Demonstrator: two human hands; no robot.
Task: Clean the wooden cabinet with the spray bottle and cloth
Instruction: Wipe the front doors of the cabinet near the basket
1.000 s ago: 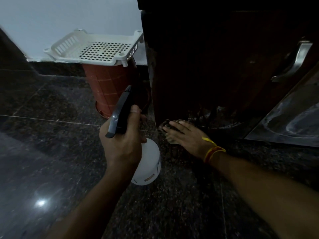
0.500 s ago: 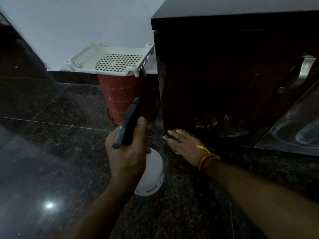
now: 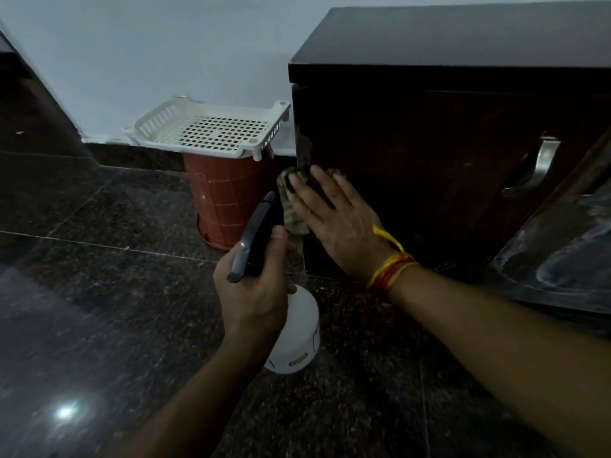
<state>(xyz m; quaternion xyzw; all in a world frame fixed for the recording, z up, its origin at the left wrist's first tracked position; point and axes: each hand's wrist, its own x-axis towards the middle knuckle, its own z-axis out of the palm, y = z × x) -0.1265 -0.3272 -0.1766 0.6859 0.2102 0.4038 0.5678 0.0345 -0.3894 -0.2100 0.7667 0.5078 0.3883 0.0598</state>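
Observation:
A dark wooden cabinet [image 3: 429,160] stands on the floor at the right, with a metal handle [image 3: 535,170] on its door. My right hand [image 3: 330,213] lies flat with straight fingers, pressing a patterned cloth [image 3: 291,206] against the cabinet's front near its left edge, about halfway up. My left hand [image 3: 254,292] grips the neck of a white spray bottle [image 3: 297,335] with a dark trigger head [image 3: 254,239], held just left of the cabinet, above the floor. Most of the cloth is hidden under my right hand.
A red-brown bin [image 3: 228,196] stands upside down left of the cabinet, with a white perforated plastic tray [image 3: 211,130] resting on it. The floor [image 3: 115,309] is dark polished stone. An open cabinet door [image 3: 562,252] juts out at the far right. A dark panel [image 3: 29,104] rises at the left.
My right hand has carried the cloth up from the foot of the cabinet to the middle of its left edge. The view has tilted up, and the spray bottle stays in my left hand.

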